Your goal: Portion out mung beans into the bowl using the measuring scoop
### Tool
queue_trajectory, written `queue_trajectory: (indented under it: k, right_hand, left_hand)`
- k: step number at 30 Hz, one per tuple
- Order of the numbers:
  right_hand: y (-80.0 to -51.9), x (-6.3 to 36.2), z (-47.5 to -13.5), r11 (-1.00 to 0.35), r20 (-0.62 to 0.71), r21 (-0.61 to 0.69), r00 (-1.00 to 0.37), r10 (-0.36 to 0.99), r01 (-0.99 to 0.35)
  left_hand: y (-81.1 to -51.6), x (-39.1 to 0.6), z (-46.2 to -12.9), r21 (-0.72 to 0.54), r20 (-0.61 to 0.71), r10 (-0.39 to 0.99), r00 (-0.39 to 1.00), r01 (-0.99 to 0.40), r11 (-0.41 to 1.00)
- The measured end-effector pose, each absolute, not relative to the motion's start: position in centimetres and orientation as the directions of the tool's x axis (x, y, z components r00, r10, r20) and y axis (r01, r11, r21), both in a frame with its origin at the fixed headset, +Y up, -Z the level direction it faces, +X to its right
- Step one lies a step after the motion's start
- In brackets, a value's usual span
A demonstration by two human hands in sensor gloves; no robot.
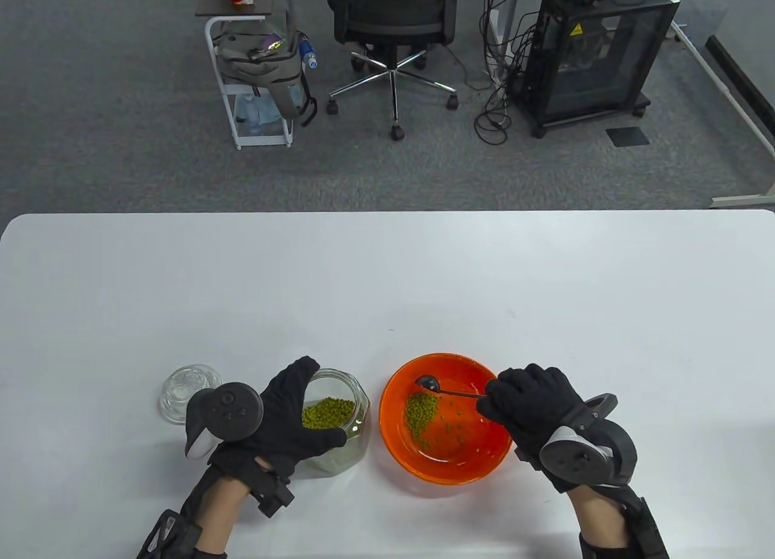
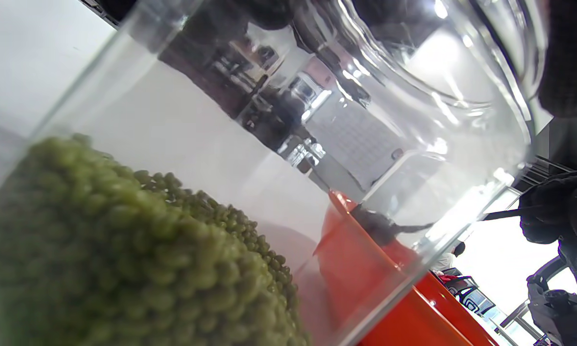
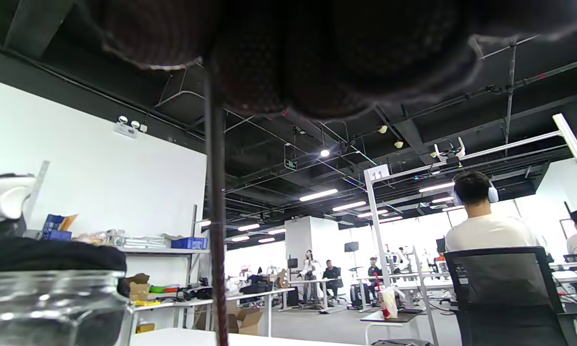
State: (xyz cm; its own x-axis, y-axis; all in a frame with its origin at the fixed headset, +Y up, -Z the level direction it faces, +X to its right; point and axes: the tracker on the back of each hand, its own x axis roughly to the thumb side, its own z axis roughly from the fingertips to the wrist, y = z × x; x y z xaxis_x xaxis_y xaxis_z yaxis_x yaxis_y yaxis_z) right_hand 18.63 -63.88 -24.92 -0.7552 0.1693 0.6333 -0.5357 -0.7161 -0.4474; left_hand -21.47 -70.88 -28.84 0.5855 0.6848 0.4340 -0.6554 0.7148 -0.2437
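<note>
Beans: I see mung beans [image 1: 327, 413] heaped in the glass jar [image 1: 351, 426] and a second patch of beans [image 1: 422, 415] lying in the left half of the orange bowl [image 1: 424, 468], with loose ones scattered to its right
Jar: it stands on the tabletop [image 1: 387, 280] just left of the bowl; in my left wrist view the beans [image 2: 125, 259] press against the glass [image 2: 317, 120] and the bowl's orange wall [image 2: 413, 312] shows through and past it
Left hand: my left hand [image 1: 284, 420] is wrapped round the jar, fingers up its left side and the thumb curled across the near rim
Scoop: the dark measuring scoop [image 1: 427, 383] hangs over the far left part of the bowl, its thin handle running right; I cannot tell whether its cup holds any beans
Right hand: my right hand [image 1: 533, 401] pinches the handle's end at the bowl's right rim, fingers curled over it; in the right wrist view the handle [image 3: 216, 216] drops as a dark bar from the glove [image 3: 317, 57]
Lid: a clear glass lid [image 1: 181, 389] lies on the tabletop left of the jar, partly behind the left tracker [image 1: 225, 413]
Beyond the tabletop: an office chair [image 1: 393, 32], a white cart with a grey bag [image 1: 260, 62] and a black cabinet [image 1: 596, 50] stand on grey carpet
</note>
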Motion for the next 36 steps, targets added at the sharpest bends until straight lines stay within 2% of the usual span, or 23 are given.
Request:
queue_trajectory:
  k: [6, 10, 13, 16, 18, 22, 34, 36]
  right_hand:
    - [-63.8, 20.8, -25.8, -0.613, 0.637, -0.391, -0.683, 0.359, -0.687]
    - [-63.7, 23.0, -26.2, -0.402, 0.567, -0.423, -0.583, 0.582, -0.812]
    - [-63.7, 24.0, -26.3, -0.268, 0.539, -0.394, -0.457, 0.707, -0.879]
    - [-63.6, 23.8, -26.9, -0.116, 0.509, -0.289, -0.255, 0.822, -0.95]
    - [-63.2, 23.0, -27.5, -0.066, 0.493, -0.236, -0.178, 0.852, -0.97]
    - [-61.5, 20.3, -28.4, -0.102, 0.444, -0.136, -0.153, 0.883, -0.985]
    - [-57.0, 11.7, -30.9, -0.472, 0.448, -0.077, -0.453, 0.771, -0.878]
    - [-56.3, 10.0, -31.3, -0.527, 0.469, -0.111, -0.512, 0.72, -0.842]
  left_hand:
    - [-70.9, -21.5, -28.9, -0.244, 0.435, 0.684, 0.585, -0.655, 0.715]
    - [-70.9, -21.5, -28.9, -0.245, 0.434, 0.688, 0.583, -0.658, 0.712]
    - [-70.9, -21.5, -28.8, -0.243, 0.434, 0.687, 0.583, -0.658, 0.713]
    - [-71.0, -21.5, -28.9, -0.241, 0.434, 0.69, 0.579, -0.663, 0.708]
    - [-71.0, -21.5, -28.8, -0.242, 0.434, 0.692, 0.578, -0.665, 0.707]
    - [-71.0, -21.5, -28.8, -0.242, 0.433, 0.692, 0.578, -0.665, 0.707]
    - [-71.0, -21.5, -28.8, -0.24, 0.435, 0.69, 0.579, -0.664, 0.708]
    - [-71.0, -21.5, -28.8, -0.24, 0.435, 0.689, 0.579, -0.663, 0.709]
